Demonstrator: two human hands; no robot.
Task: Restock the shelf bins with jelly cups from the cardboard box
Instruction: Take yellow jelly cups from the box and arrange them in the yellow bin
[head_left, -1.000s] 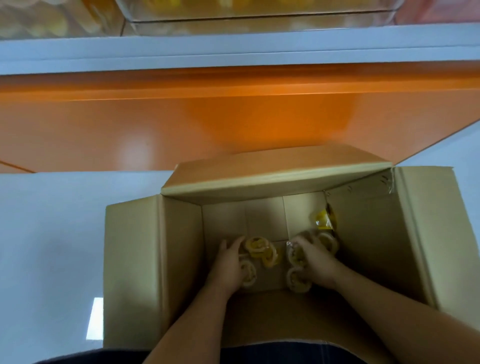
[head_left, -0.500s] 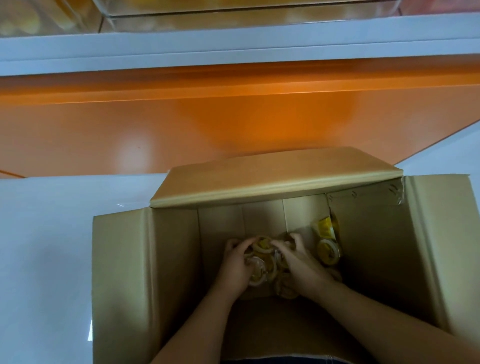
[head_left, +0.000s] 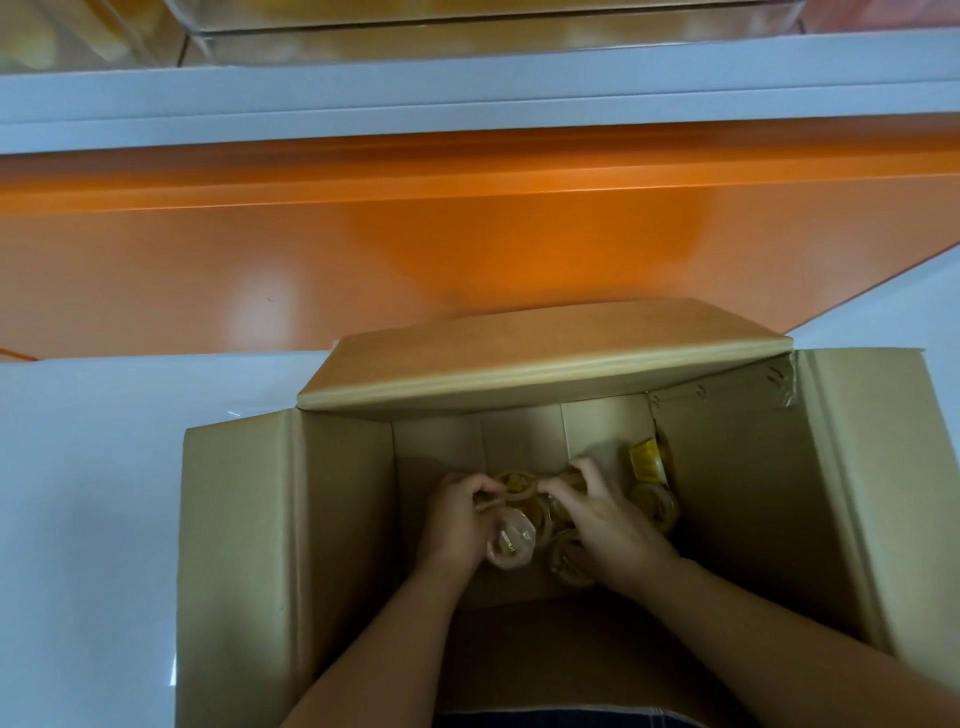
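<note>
Since a second ago our hands have closed in from either side, and the scattered jelly cups (head_left: 519, 535) are now bunched between them on the floor of the cardboard box (head_left: 239, 519). Our left hand (head_left: 457, 525) curls round the left of the bunch, fingers pinching a rim. Our right hand (head_left: 608, 525) curls over the right side, fingertips hooked on the top cup. Both hold cups. Two loose cups (head_left: 655, 501) lie against the right wall below a yellow packet (head_left: 647, 460).

To lift well, we judge we should squeeze the palms inward, tuck the little fingers under the lowest cups so none drops, and rise straight up past the far flap (head_left: 545, 358) before turning to the shelf bin (head_left: 467, 31) above.
</note>
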